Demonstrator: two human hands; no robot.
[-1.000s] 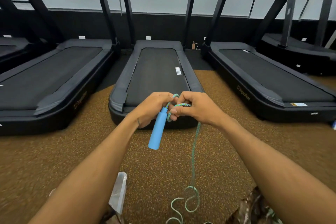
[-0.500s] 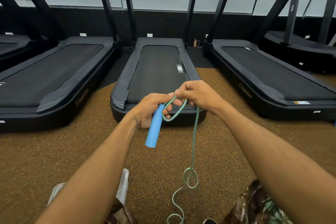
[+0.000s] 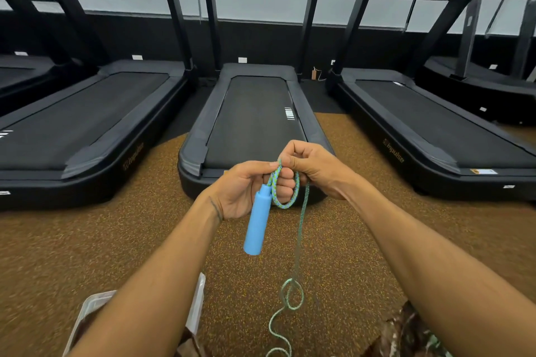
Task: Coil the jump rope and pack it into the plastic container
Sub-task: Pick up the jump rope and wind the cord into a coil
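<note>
My left hand (image 3: 245,187) grips the top of a blue jump rope handle (image 3: 256,224), which hangs down and tilts to the left. A green-and-blue braided rope (image 3: 301,220) leaves the handle and forms one small loop beside my left fingers. My right hand (image 3: 311,166) pinches the rope at the top of that loop, touching my left hand. Below it the rope drops to the floor and lies there in loose curls (image 3: 291,295). A clear plastic container (image 3: 94,303) sits on the floor at the lower left, mostly hidden by my left forearm.
Brown speckled rubber floor (image 3: 87,240) surrounds me. Black treadmills stand ahead: one straight in front (image 3: 255,122), one to the left (image 3: 72,130), one to the right (image 3: 435,130). My camouflage-patterned trouser knees (image 3: 406,333) show at the bottom edge.
Both hands have lifted a little and the small loop by the handle has become fuller. The rope's curls on the floor have been drawn upward.
</note>
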